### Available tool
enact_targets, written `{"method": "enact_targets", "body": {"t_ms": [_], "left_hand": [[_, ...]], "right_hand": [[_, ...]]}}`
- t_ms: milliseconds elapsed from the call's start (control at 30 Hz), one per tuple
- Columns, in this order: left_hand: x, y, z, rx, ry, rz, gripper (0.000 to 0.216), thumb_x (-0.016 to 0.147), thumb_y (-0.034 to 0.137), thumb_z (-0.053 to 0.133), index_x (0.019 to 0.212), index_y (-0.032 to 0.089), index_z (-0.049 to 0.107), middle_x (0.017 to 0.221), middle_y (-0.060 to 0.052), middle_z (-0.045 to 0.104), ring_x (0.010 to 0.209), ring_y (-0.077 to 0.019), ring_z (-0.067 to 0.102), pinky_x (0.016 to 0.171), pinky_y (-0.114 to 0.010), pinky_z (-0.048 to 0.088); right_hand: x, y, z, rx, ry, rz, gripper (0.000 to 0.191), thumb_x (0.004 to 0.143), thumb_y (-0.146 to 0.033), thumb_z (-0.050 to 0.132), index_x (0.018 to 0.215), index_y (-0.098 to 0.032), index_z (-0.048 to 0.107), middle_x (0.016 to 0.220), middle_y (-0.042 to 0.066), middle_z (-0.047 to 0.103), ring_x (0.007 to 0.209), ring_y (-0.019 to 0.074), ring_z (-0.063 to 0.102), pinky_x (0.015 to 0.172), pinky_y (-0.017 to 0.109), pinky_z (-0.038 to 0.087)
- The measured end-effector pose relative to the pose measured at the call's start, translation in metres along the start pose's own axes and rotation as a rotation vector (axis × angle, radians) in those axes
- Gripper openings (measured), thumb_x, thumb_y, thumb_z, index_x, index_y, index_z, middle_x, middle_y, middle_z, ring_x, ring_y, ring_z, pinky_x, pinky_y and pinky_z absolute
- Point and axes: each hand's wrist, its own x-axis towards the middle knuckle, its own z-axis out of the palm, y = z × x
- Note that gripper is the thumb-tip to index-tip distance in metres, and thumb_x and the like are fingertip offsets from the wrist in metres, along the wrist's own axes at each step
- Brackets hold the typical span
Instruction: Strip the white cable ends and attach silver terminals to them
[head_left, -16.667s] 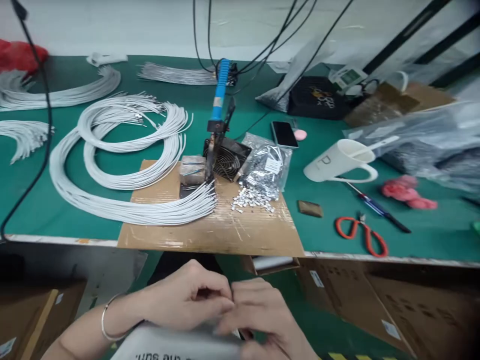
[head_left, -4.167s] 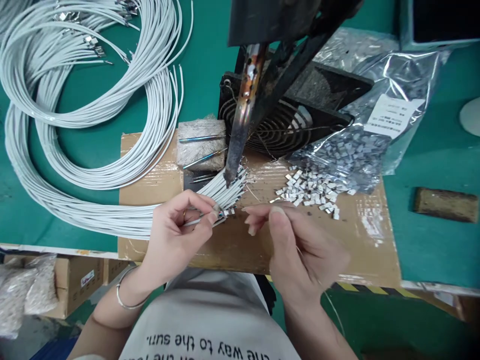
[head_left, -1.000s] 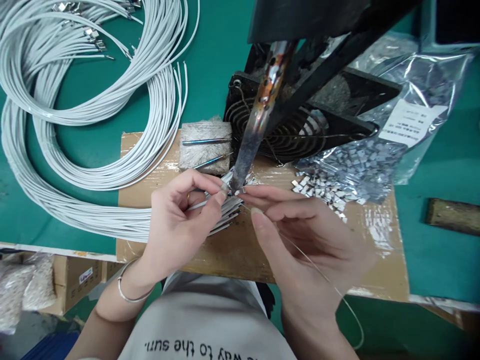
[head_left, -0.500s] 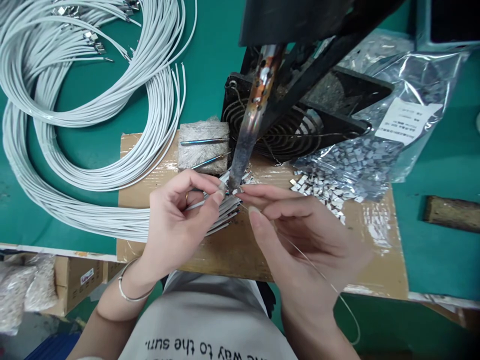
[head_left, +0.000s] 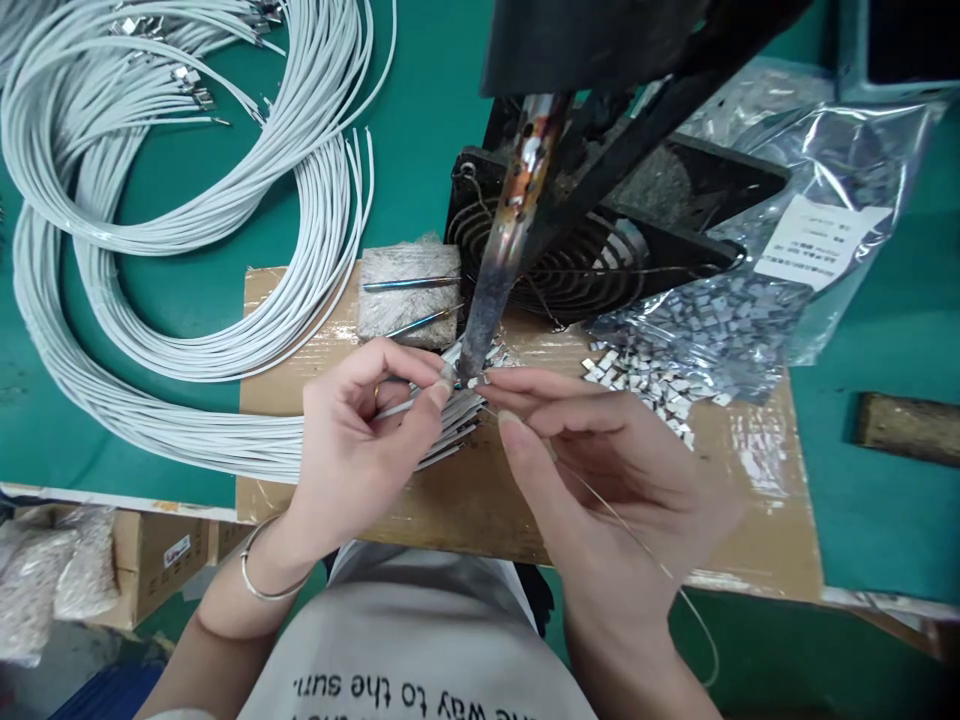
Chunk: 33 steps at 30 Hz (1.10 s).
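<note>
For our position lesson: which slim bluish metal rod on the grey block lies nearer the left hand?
The lower, slanting slim bluish metal rod; the upper, nearly level rod lies farther from the left hand.

My worktop [head_left: 420, 180] is green, the wires [head_left: 187, 435] white, the metal pieces [head_left: 651, 385] silvery; the soldering iron [head_left: 506, 235] has coppery patches.

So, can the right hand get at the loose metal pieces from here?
Probably yes: the loose metal pieces lie close by on the cardboard, nothing visibly blocking, though the right hand seems busy with thin wire.
</note>
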Motion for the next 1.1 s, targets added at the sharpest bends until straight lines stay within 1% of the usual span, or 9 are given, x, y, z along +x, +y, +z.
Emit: {"method": "enact_targets", "body": {"t_ms": [133, 267, 433, 600, 900, 1100], "left_hand": [[0.0003, -0.0004, 0.0004, 0.0, -0.001, 0.008, 0.015, 0.081, 0.004, 0.08, 0.074, 0.017, 0.073, 0.088, -0.003, 0.08, 0.05, -0.0028, 0.042, 0.042, -0.016, 0.029], [0.0, 0.0001, -0.0002, 0.001, 0.001, 0.006, 0.015, 0.081, 0.005, 0.08, 0.073, 0.017, 0.073, 0.088, -0.003, 0.08, 0.05, -0.0027, 0.041, 0.042, -0.016, 0.028], [-0.0008, 0.0003, -0.0008, 0.006, 0.004, -0.012, 0.014, 0.08, 0.006, 0.081, 0.074, 0.016, 0.074, 0.088, -0.003, 0.08, 0.052, -0.0033, 0.045, 0.044, -0.015, 0.032], [-0.0013, -0.0001, -0.0009, 0.007, 0.007, -0.017, 0.014, 0.08, 0.006, 0.081, 0.073, 0.016, 0.074, 0.087, -0.003, 0.08, 0.052, -0.0031, 0.045, 0.045, -0.015, 0.032], [-0.0011, -0.0002, -0.0007, 0.007, 0.01, -0.012, 0.016, 0.078, 0.003, 0.081, 0.073, 0.017, 0.074, 0.087, -0.002, 0.08, 0.05, -0.0026, 0.038, 0.044, -0.017, 0.027], [-0.0011, -0.0011, -0.002, 0.008, -0.01, 0.007, 0.015, 0.082, 0.005, 0.08, 0.074, 0.017, 0.074, 0.087, -0.003, 0.079, 0.05, -0.0029, 0.038, 0.044, -0.018, 0.025]], "right_hand": [[0.0009, 0.0001, 0.0004, -0.007, 0.004, 0.0, 0.021, 0.095, -0.003, 0.076, 0.094, -0.023, 0.073, 0.115, 0.005, 0.085, 0.1, 0.0199, 0.084, 0.093, 0.035, 0.073], [0.0013, -0.0001, 0.0008, -0.01, 0.006, -0.008, 0.021, 0.095, -0.003, 0.076, 0.094, -0.023, 0.073, 0.115, 0.004, 0.085, 0.101, 0.018, 0.084, 0.094, 0.031, 0.072], [-0.0002, 0.0013, -0.0002, -0.029, -0.012, -0.002, 0.023, 0.093, -0.001, 0.076, 0.095, -0.023, 0.073, 0.118, 0.003, 0.085, 0.104, 0.0167, 0.083, 0.095, 0.028, 0.069], [-0.001, 0.0029, -0.0017, -0.04, -0.017, -0.009, 0.025, 0.092, 0.0, 0.076, 0.096, -0.024, 0.073, 0.116, 0.002, 0.085, 0.105, 0.0161, 0.083, 0.096, 0.028, 0.068], [-0.0006, 0.0026, -0.002, -0.049, -0.017, -0.006, 0.025, 0.091, 0.0, 0.077, 0.096, -0.024, 0.073, 0.118, 0.001, 0.085, 0.104, 0.0168, 0.083, 0.095, 0.029, 0.068], [-0.0005, 0.0028, -0.0027, -0.063, -0.018, -0.007, 0.025, 0.091, 0.0, 0.078, 0.097, -0.025, 0.073, 0.117, 0.001, 0.085, 0.104, 0.0163, 0.083, 0.095, 0.029, 0.068]]}}
